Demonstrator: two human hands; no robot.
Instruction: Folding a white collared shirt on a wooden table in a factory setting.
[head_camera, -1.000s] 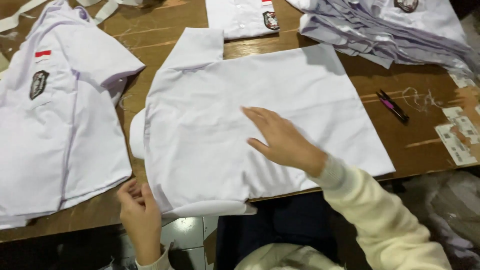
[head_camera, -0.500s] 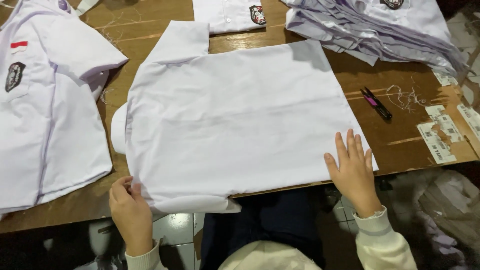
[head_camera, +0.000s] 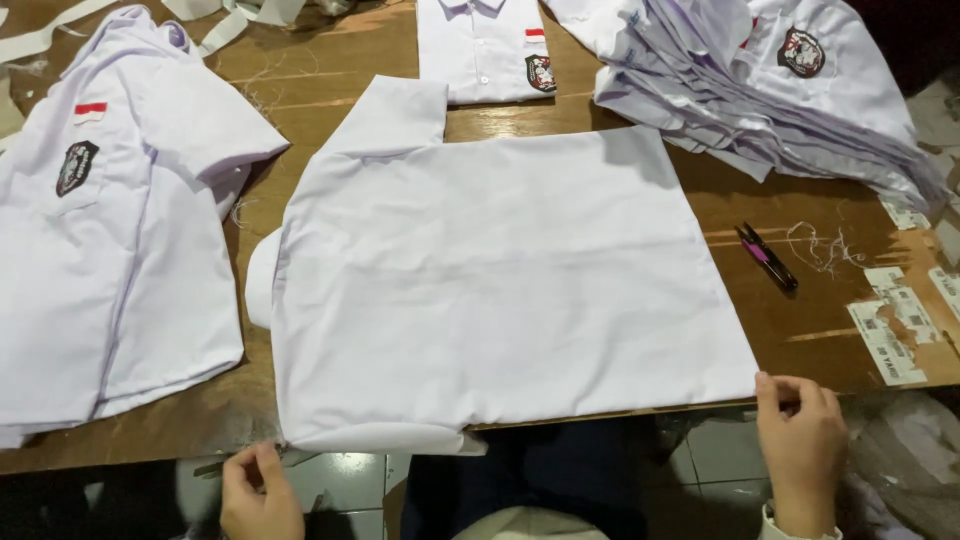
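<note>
Head view: left hand (head_camera: 260, 492) and right hand (head_camera: 803, 450) pinch the white shirt (head_camera: 500, 290) hem corners, fingers closed on cloth; folding looks next

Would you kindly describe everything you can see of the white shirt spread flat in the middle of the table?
The white shirt is plain, thin woven cloth, lying flat and smooth on the wooden table with no badge or buttons showing. One short sleeve points up at its upper left; the other is folded under at the left edge. Its near edge hangs slightly over the table rim. The left hand is at its lower left corner and the right hand at its lower right corner.
</note>
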